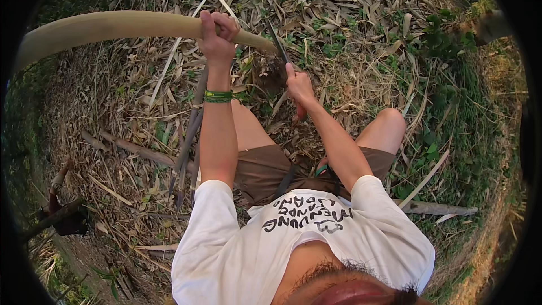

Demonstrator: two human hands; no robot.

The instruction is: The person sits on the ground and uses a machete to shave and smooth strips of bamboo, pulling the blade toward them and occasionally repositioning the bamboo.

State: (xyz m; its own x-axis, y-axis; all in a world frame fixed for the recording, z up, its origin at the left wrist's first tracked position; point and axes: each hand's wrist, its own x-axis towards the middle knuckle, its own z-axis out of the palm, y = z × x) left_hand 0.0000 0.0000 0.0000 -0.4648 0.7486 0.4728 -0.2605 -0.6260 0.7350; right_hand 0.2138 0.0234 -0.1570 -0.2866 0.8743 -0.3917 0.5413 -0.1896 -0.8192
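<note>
Cut off and covered
The long, curved tan pole (124,24) runs out at the upper left; the bare right hand (300,86) hides part of the red knife handle (300,112).

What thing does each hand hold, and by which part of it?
The left hand holds the pale pole toward its end near the knife; the right hand holds that knife by its reddish handle.
</note>
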